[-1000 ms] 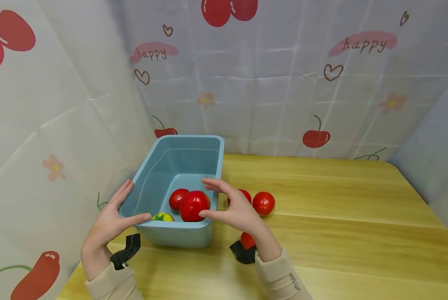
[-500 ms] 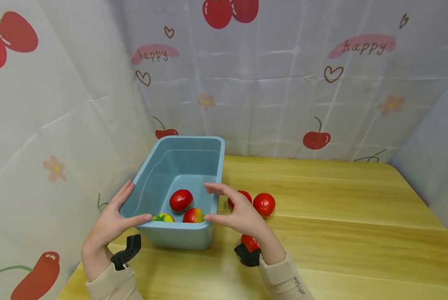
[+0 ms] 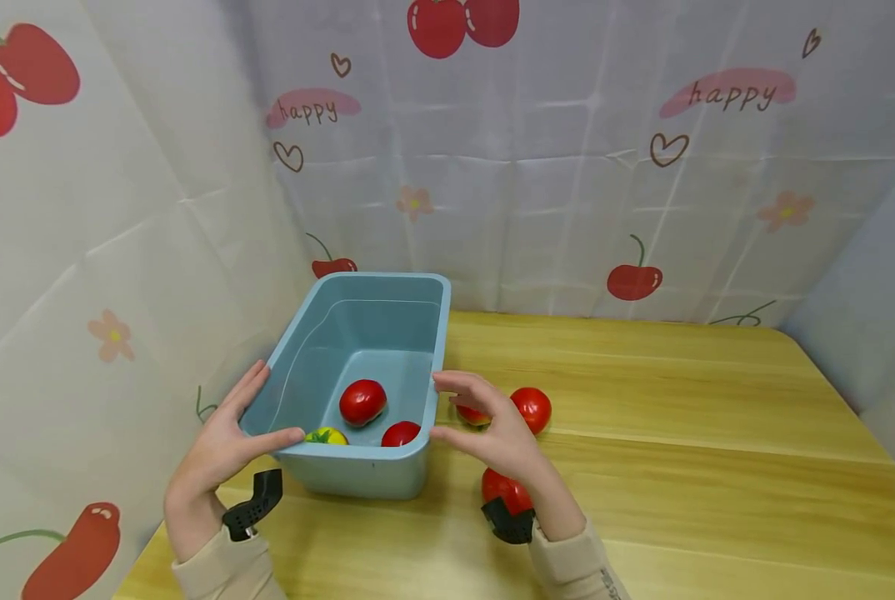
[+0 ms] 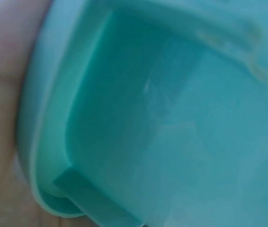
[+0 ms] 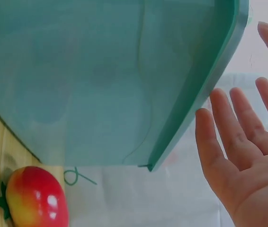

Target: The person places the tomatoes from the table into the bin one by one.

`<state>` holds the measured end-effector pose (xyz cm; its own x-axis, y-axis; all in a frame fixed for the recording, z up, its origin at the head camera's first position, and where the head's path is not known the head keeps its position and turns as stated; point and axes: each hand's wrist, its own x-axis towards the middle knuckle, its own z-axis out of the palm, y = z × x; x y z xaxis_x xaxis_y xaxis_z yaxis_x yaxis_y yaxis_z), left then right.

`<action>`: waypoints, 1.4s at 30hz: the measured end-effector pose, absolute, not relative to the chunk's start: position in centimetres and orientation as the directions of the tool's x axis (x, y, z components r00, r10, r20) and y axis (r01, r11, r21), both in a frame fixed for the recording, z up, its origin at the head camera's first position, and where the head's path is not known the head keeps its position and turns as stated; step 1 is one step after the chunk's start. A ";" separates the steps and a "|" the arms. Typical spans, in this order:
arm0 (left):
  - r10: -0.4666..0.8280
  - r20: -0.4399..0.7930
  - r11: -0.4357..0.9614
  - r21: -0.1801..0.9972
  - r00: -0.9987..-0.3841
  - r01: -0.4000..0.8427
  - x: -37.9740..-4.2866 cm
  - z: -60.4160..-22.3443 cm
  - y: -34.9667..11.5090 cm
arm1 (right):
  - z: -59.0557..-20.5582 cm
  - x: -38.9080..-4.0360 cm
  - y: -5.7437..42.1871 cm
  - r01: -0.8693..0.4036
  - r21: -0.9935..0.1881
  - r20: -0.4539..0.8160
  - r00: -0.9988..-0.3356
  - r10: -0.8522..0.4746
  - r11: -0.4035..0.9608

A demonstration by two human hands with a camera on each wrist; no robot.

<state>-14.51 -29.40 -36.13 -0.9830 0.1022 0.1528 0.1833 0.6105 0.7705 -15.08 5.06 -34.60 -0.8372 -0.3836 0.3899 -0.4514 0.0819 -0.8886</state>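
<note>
Left grip clasps the blue tub at its near-left corner; right grip, fingers spread, is beside its right rim, contact unclear. Filling looks about half done: three fruits show inside, three mostly red fruits lie on the bench.

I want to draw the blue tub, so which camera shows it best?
The head view: it shows nearly the whole blue tub and fruit inside, though the left hand hides a bit. The left wrist view gives just a blurry close-up; the right wrist view shows only part of its outside, cut off.
</note>
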 end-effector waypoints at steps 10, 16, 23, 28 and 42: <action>0.096 0.151 0.616 0.768 -0.984 0.177 -14.4 -36.1 -29.4 | -38.8 -18.2 7.8 -0.401 -0.904 0.347 -0.890 -0.295 0.147; 0.095 0.152 0.614 0.769 -0.984 0.178 -14.4 -36.3 -29.4 | -39.7 -19.7 10.9 -0.354 -0.918 0.311 -0.922 -0.229 0.180; 0.094 0.151 0.617 0.767 -0.984 0.177 -14.4 -36.3 -29.4 | -40.7 -20.4 13.8 -0.338 -0.931 0.314 -0.934 -0.169 0.137; 0.093 0.145 0.618 0.768 -0.985 0.171 -14.4 -36.3 -29.3 | -41.6 -20.7 15.2 -0.297 -0.933 0.278 -0.953 -0.119 0.202; 0.093 0.155 0.614 0.769 -0.983 0.179 -14.6 -36.1 -29.2 | -44.3 -21.9 16.3 -0.074 -0.942 0.015 -0.984 -0.180 0.328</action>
<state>-14.56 -29.25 -36.12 -0.9835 0.0930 0.1553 0.1794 0.6136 0.7690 -21.94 16.26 -44.34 -0.9836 -0.1797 0.0147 -0.0741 0.3282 -0.9417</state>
